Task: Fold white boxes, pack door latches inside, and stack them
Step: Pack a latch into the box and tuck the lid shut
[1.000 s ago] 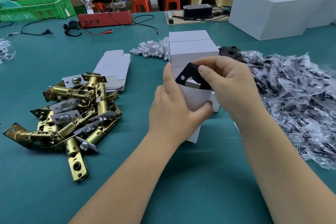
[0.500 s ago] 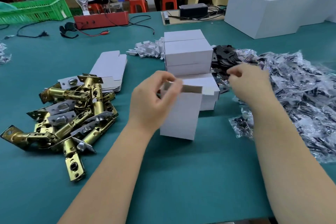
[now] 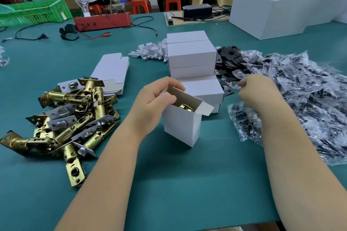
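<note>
Left hand [image 3: 152, 103] grip curled round the rim of the upright open white cardboard box [image 3: 181, 124], brass latch [image 3: 185, 107] inside; right hand [image 3: 257, 93] grip pinches a clear plastic bag [image 3: 232, 84] further right: keep box steady, drop bag in straight.

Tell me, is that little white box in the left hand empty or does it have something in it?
Not empty. The white box stands upright with its top flaps open, and a brass-coloured latch shows inside. The left hand holds its rim.

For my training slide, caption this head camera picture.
Left hand holds open box with latch inside; right hand pinches plastic bag.
</note>
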`<action>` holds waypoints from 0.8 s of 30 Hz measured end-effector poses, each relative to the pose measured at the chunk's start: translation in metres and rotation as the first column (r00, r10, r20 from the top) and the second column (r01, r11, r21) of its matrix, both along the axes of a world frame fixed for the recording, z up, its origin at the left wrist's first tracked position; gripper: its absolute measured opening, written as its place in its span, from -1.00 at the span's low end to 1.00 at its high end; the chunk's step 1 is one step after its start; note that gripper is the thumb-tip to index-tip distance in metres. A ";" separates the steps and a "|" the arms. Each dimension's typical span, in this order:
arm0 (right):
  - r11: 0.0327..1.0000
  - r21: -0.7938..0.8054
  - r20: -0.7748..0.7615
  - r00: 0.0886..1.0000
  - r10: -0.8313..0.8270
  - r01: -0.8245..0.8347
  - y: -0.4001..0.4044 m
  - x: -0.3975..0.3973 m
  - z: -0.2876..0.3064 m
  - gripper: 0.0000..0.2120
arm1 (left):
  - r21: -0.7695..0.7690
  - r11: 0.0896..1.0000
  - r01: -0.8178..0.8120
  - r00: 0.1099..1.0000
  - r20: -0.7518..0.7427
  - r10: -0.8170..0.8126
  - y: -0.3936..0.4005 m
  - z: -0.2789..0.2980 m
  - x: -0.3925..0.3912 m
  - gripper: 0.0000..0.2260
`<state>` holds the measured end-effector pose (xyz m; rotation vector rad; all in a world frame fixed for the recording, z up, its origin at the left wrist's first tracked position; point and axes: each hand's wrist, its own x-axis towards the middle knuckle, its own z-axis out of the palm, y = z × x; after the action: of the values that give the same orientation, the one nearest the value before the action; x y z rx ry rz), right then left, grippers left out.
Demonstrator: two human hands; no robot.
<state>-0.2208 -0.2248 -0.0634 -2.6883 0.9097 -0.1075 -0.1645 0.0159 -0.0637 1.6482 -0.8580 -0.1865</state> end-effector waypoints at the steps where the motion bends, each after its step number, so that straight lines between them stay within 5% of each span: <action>1: 1.000 0.009 -0.031 0.999 0.023 -0.023 0.001 -0.002 0.001 -0.70 | -0.009 1.000 0.010 1.000 -0.008 -0.010 0.000 0.000 -0.001 -0.76; 4: 0.994 0.057 -0.202 0.974 0.101 -0.091 0.008 -0.006 0.004 -0.83 | -0.021 1.000 0.012 0.999 -0.034 -0.013 -0.001 -0.002 0.000 -0.74; 11: 0.975 0.111 -0.249 0.944 0.216 -0.193 0.014 -0.015 0.013 -0.45 | 0.001 1.000 -0.017 0.994 -0.107 0.017 0.000 -0.002 0.006 -0.62; 16: 0.970 0.153 -0.174 0.961 0.214 -0.188 0.014 -0.011 0.012 -0.82 | 0.007 1.000 -0.026 0.993 -0.111 0.026 0.001 -0.002 0.006 -0.58; 21: 0.976 0.085 -0.265 0.939 0.218 -0.203 0.015 -0.009 0.007 -0.57 | -0.060 0.998 0.000 0.963 -0.268 -0.016 0.003 0.000 0.008 -0.51; 24: 0.979 0.046 -0.255 0.945 0.206 -0.201 0.017 -0.005 0.006 -0.77 | -0.089 0.996 0.011 0.955 -0.295 -0.037 0.006 -0.002 0.012 -0.53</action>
<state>-0.2263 -0.2081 -0.0578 -2.8026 0.6888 0.3028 -0.1527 0.0214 -0.0659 1.4829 -0.6481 -0.3986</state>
